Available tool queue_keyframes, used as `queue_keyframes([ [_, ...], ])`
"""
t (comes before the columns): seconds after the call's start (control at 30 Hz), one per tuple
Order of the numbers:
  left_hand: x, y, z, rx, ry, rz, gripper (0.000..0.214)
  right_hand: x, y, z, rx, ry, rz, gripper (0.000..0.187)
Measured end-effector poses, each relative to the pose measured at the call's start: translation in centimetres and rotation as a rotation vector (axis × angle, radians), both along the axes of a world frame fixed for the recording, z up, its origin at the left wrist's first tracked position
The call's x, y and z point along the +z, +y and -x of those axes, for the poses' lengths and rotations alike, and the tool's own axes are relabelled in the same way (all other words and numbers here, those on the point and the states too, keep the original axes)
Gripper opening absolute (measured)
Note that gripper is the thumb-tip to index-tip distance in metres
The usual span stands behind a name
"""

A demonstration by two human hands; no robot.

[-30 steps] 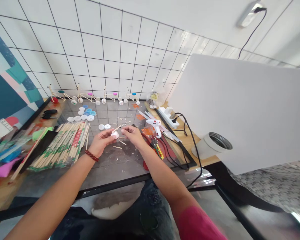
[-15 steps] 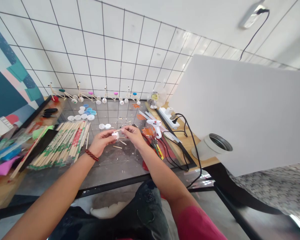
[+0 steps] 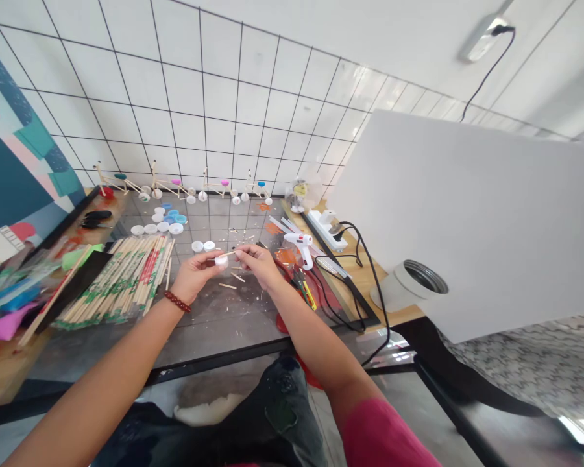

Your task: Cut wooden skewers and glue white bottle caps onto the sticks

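Observation:
My left hand pinches a small white bottle cap above the tiled table. A thin wooden stick pokes out of the cap. My right hand is closed on the stick's other end, fingertips almost touching the cap. Both hands hover a little over the table top, near loose stick pieces. A red bead bracelet circles my left wrist.
Wrapped chopstick bundles lie left of my hands. White and blue caps sit behind them. A white glue gun, its black cable, a power strip and pliers lie to the right. Small stick models line the wall. A white board stands at right.
The cap has been turned between my fingers, and both hands have shifted slightly up and away. Everything on the table stays where it was.

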State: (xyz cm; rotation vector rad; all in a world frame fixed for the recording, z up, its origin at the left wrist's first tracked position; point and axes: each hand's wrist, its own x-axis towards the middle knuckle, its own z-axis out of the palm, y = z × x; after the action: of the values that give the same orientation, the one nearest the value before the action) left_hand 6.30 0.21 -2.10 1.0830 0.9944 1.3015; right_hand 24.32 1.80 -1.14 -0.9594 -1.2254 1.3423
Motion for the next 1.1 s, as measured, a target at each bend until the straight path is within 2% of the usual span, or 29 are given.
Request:
queue_keyframes([
  [0.13, -0.1, 0.0, 0.0, 0.037, 0.038, -0.079, 0.05, 0.1, -0.1, 0.2, 0.002, 0.013, 0.003, 0.04],
  [0.33, 0.6, -0.2, -0.1, 0.061, -0.001, 0.02, 0.04, 0.3, -0.3, 0.3, -0.009, -0.011, -0.03, 0.039],
  [0.53, 0.8, -0.2, 0.0, 0.02, -0.098, 0.091, 0.039, 0.5, -0.3, 0.2, -0.011, 0.012, -0.014, 0.041],
  [0.77, 1.2, -0.3, -0.1, -0.029, -0.112, 0.129, 0.04, 0.1, -0.1, 0.2, -0.027, -0.019, -0.094, 0.033],
  [1.1, 1.2, -0.5, -0.2, -0.069, -0.074, 0.152, 0.041, -0.1, -0.1, 0.5, -0.04, -0.062, -0.093, 0.035],
])
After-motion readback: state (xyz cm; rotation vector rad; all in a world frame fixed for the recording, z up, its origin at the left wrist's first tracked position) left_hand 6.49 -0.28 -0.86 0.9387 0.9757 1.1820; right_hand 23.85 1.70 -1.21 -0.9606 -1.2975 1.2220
